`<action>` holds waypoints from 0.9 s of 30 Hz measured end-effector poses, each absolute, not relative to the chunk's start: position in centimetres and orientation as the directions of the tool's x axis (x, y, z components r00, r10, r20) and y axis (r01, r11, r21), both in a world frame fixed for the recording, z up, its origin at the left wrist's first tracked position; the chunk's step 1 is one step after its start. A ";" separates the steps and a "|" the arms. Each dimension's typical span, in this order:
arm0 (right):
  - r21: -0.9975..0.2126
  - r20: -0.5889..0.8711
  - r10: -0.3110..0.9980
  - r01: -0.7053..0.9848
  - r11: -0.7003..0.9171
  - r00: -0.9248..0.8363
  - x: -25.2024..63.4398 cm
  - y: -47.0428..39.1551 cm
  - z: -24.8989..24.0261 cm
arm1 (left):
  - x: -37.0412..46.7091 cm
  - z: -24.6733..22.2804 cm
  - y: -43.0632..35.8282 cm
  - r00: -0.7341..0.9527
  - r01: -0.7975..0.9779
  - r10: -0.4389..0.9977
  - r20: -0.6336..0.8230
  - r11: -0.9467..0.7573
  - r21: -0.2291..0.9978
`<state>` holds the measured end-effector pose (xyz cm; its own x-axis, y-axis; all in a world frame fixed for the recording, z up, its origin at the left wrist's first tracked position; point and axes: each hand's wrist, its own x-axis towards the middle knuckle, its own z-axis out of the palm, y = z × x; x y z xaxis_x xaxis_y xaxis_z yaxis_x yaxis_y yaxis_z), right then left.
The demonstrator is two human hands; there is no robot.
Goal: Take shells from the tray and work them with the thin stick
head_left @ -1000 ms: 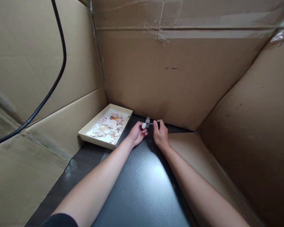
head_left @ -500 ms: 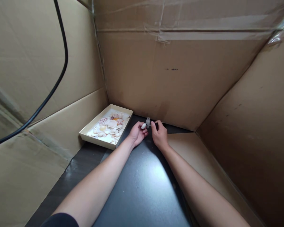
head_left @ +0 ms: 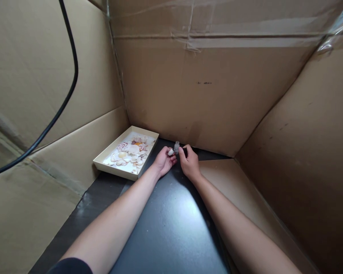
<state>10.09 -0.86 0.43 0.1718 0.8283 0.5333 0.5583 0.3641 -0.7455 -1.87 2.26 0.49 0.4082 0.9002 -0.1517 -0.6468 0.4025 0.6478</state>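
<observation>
Nearest you, a dark sleeve (head_left: 71, 266) covers the upper end of your left arm, and both forearms extend over the dark table (head_left: 165, 220). Your left hand (head_left: 165, 161) is palm-up, fingers partly curled, with a small white shell (head_left: 170, 152) pinched at the thumb and fingertips. Your right hand (head_left: 190, 161) faces it, thumb and forefinger drawn toward each other; you cannot tell from this view whether they grip anything. A small translucent bottle (head_left: 177, 147) is upright between the fingertips of both hands; contact with either is unclear. To the right, a flat cardboard sheet (head_left: 223, 182) lies on the table. To the left, a shallow cream tray (head_left: 114, 172) contains assorted shells (head_left: 133, 149). Beyond everything rises the taped cardboard back wall (head_left: 194, 99).
</observation>
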 end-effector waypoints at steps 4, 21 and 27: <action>-0.744 0.549 0.810 0.563 0.360 0.207 10.1 -0.9 0.5 | -1.8 0.6 2.2 0.398 -0.648 0.901 -0.170 0.407 0.644; -0.745 0.551 0.807 0.561 0.362 0.210 10.3 -0.9 0.4 | -1.8 0.4 2.4 0.397 -0.643 0.903 -0.164 0.401 0.653; -0.743 0.515 0.829 0.594 0.307 0.216 10.2 -0.8 0.4 | -1.8 0.3 2.4 0.396 -0.643 0.903 -0.164 0.400 0.653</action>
<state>10.20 -0.79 0.39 0.2164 0.8291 0.5155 0.5944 0.3070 -0.7433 -1.78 2.39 0.34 0.3962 0.9035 -0.1636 -0.6433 0.4003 0.6527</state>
